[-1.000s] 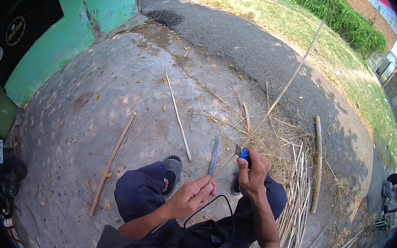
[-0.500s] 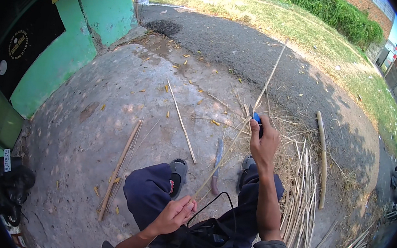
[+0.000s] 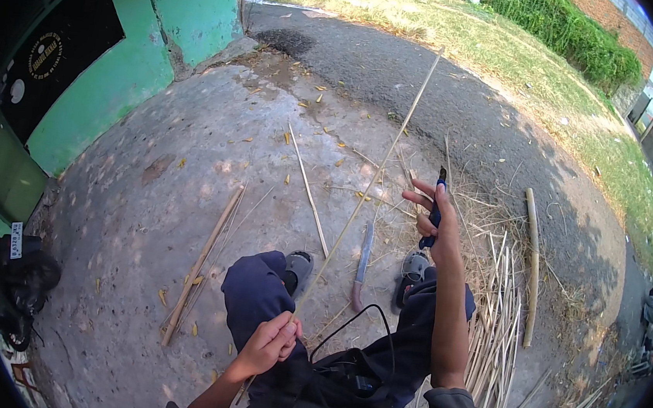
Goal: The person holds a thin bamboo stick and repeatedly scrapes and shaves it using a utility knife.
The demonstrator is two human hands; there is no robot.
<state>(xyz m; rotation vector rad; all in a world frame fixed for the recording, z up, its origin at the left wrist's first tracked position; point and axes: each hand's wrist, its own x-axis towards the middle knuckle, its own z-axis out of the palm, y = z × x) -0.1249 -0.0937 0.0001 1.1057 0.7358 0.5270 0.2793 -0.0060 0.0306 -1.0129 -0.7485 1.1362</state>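
Note:
A long, thin pale bamboo strip [image 3: 366,190] rises from my left hand [image 3: 271,347], whose fingers are closed round its near end by my knee. Its far end reaches out over the dark asphalt. My right hand [image 3: 445,238] is to the right of the strip and apart from it. Against its palm lies a small knife with a blue-and-black handle [image 3: 436,210], dark tip pointing away from me; a few fingers stretch out to the left. On the ground between my feet lies a large knife [image 3: 364,258] with a grey blade and brown handle.
Many split strips [image 3: 496,320] lie in a pile right of my leg, beside a thick pole [image 3: 530,268]. Leftward are a thin stick [image 3: 308,191] and a thicker pole [image 3: 205,263]. A black cable [image 3: 384,315] loops over my lap. A green wall [image 3: 78,116] stands left.
The strip has swung left and lifted, its far end now further left. My right hand has come away from it, fingers loosened, with the knife turned upright. My left hand has shifted slightly leftward.

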